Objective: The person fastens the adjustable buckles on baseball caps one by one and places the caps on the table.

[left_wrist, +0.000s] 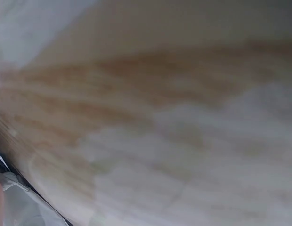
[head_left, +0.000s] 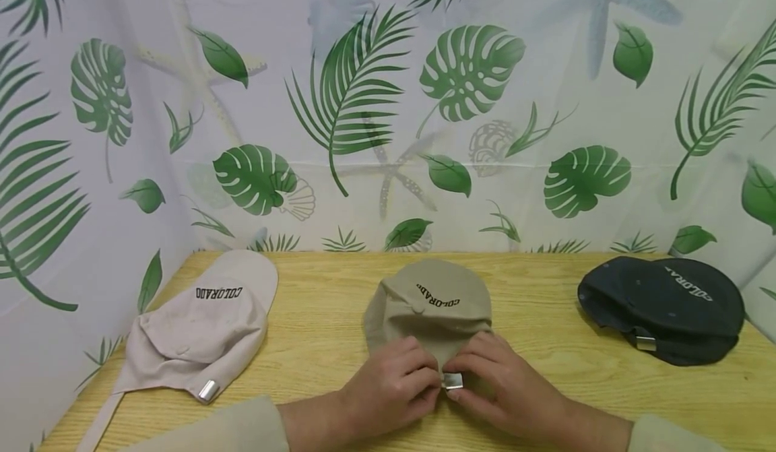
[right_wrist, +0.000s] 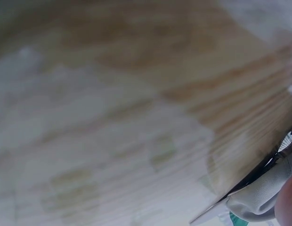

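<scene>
A khaki baseball cap with dark COLORADO lettering lies in the middle of the table, its back edge towards me. Both hands are at that edge. With curled fingers my left hand pinches the cap's strap just left of the silver buckle. From the other side, the thumb and fingers of my right hand hold the strap at the buckle. The fingers hide most of the strap. In the right wrist view a bit of cap fabric shows beside a fingertip; the left wrist view is mostly blurred tabletop.
On the left lies a pale pinkish cap, its strap hanging loose towards the front and its buckle at the near edge. A black cap sits at the right. Behind the wooden table hangs a leaf-patterned sheet.
</scene>
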